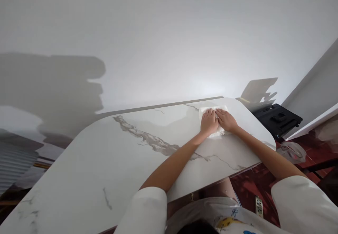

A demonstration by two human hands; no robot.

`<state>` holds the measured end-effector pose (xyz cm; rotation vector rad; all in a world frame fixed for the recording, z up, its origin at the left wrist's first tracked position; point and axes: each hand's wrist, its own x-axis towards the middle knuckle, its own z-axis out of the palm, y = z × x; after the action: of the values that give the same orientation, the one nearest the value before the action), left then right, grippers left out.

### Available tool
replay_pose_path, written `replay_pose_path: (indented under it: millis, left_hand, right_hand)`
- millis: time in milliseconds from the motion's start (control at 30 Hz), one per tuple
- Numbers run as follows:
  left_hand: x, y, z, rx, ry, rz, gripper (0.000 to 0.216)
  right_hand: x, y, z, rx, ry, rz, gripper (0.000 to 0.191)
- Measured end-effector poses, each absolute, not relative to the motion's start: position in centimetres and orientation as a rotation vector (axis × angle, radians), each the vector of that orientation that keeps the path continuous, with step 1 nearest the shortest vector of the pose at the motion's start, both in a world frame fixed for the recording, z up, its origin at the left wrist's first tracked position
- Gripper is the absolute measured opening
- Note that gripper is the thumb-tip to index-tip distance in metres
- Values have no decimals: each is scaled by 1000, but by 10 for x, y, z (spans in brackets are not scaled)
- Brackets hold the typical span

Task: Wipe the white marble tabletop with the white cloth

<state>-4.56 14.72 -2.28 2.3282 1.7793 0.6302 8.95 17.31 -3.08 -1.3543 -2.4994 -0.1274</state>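
A white cloth or tissue [216, 134] lies spread on the white marble-patterned table [126, 170], near its far right end. My left hand [209, 122] rests palm down on the left part of it, fingers extended forward and lying close together. Beside it, my right hand [226, 120] presses on the right part, its fingers stretched flat and pointing inward to the left. The two hands touch or nearly touch at the thumbs. Both cover much of the cloth, and their palms are hidden.
A pale wall [169, 44] runs along the table's far edge. On the right stand a black hard case [277, 119] and a clear plastic bag or container [292, 152]. A power strip [259, 207] lies on the red floor [245, 186]. Ribbed grey material [16, 167] shows at left.
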Motion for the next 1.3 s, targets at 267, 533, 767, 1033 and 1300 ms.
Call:
replay_pose_path:
  millis: [267,533,767,1033,1300]
  left_hand:
    - [-46,62,-12,2081,1708,654,59]
    - [-8,-9,-9,1785,1648,696,76]
    - [39,2,1,1831,1509,567,75]
    - [42,93,-11,2108,1622,654,58]
    - [-13,203,-20,2223,1830,700,51]
  right_hand:
    - [99,92,-28,-1276,-2524,-20,50]
    - [140,23,-21,-1120,-2566,89,50]
    - [198,32,-26,-1140,-2516,57,48]
    - [188,129,-29,-1190,-2547,-165,48]
    - [119,246,-21,-1195,-2616,-159,47]
